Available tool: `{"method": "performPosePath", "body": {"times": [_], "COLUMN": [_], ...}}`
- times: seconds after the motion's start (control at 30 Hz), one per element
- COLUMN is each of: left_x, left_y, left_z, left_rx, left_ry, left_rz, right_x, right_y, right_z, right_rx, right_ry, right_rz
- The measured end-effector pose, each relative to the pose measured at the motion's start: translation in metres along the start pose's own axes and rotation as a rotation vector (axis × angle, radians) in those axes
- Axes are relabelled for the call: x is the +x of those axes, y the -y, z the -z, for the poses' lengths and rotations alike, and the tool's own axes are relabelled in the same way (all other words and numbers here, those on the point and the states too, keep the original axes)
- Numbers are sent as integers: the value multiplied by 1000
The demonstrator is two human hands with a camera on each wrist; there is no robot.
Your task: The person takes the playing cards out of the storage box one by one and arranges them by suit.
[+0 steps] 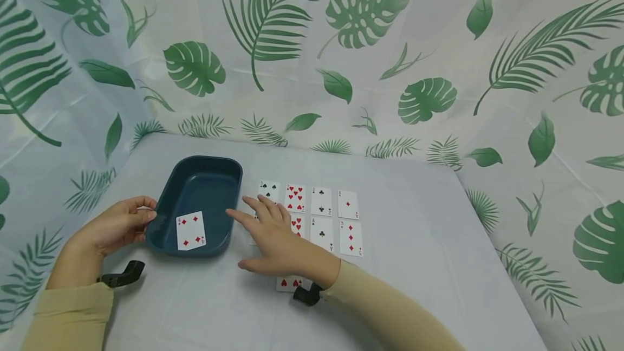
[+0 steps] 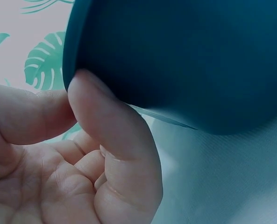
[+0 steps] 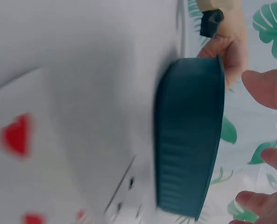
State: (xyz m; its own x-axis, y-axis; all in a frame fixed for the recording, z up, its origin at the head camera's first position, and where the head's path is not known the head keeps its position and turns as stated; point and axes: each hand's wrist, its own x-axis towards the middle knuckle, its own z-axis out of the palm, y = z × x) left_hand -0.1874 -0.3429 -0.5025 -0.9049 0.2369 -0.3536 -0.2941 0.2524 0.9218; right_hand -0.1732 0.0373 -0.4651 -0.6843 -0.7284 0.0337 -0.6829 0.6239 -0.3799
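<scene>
A dark blue tray [image 1: 209,188] stands on the left of the table, and a four of diamonds card [image 1: 191,231] lies face up inside it. My left hand [image 1: 117,225] pinches the tray's left rim between thumb and fingers; the left wrist view shows this grip [image 2: 115,130] up close. My right hand [image 1: 275,240], fingers spread and holding nothing, hovers just right of the tray above rows of playing cards. It partly hides the left cards, including a spade card [image 1: 269,187] and a hearts card [image 1: 288,284] under the wrist.
Right of my right hand lie face-up a seven of hearts [image 1: 295,198], two of clubs [image 1: 321,201], ace of diamonds [image 1: 348,205], ace of clubs [image 1: 321,233] and three of diamonds [image 1: 351,238]. A leaf-patterned cloth [image 1: 292,102] hangs behind the white table [image 1: 414,286].
</scene>
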Motion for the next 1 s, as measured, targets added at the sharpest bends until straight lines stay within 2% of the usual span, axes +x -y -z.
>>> {"method": "performPosePath", "body": {"times": [0.2, 0.37, 0.77, 1.0], "left_x": [0, 0, 2, 1], "left_y": [0, -2, -1, 0], "left_z": [1, -1, 1, 2], "left_rx": [1, -3, -4, -21], "left_ry": [3, 9, 4, 10], "left_rz": [4, 7, 12, 8], "right_x": [24, 42, 94, 115], "right_y": [15, 20, 28, 36], "right_z": [-1, -3, -14, -22], "right_rx": [27, 23, -84, -203], "right_ry": [16, 28, 55, 137], "right_rz": [38, 38, 32, 39]}}
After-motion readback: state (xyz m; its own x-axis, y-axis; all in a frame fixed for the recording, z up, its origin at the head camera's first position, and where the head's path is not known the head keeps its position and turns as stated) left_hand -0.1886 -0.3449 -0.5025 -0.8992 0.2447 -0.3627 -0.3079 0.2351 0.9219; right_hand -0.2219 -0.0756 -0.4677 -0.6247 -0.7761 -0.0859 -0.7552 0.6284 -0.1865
